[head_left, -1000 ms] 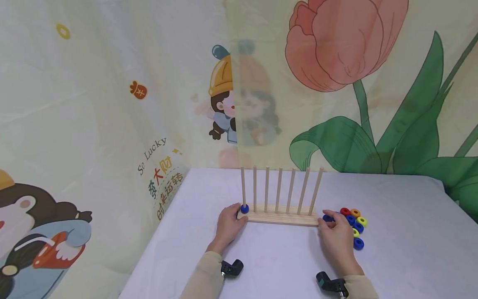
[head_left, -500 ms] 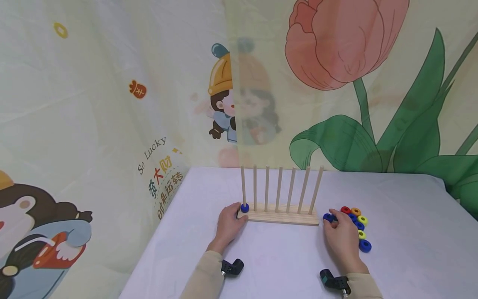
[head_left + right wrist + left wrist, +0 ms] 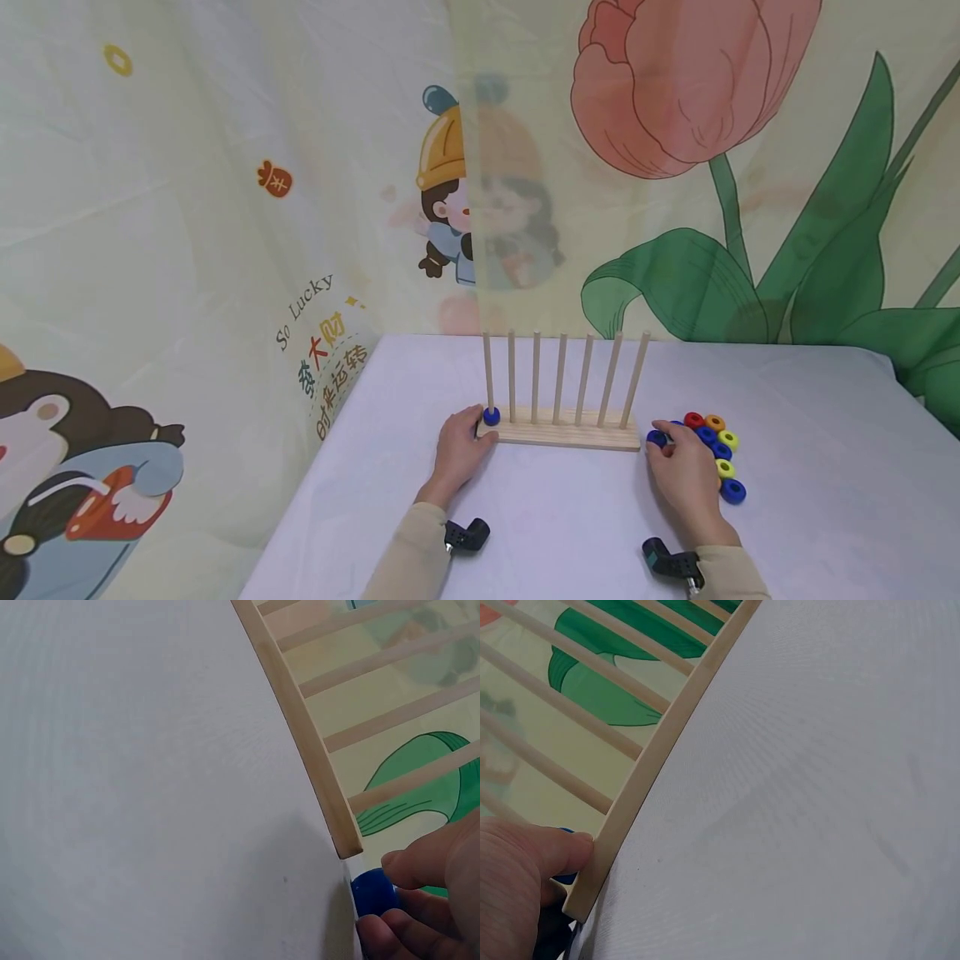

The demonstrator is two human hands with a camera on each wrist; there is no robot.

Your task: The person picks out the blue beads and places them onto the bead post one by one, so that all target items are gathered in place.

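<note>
A left hand (image 3: 459, 450) grips the left end of a wooden peg rack (image 3: 570, 437) on a white table (image 3: 562, 517); a blue ring (image 3: 491, 417) circles its leftmost peg. The right hand (image 3: 686, 483), nearer the rack a second ago, has shifted right, pinching a second blue ring (image 3: 373, 894) just beyond the rack's right end, near loose coloured rings (image 3: 733, 498).
</note>
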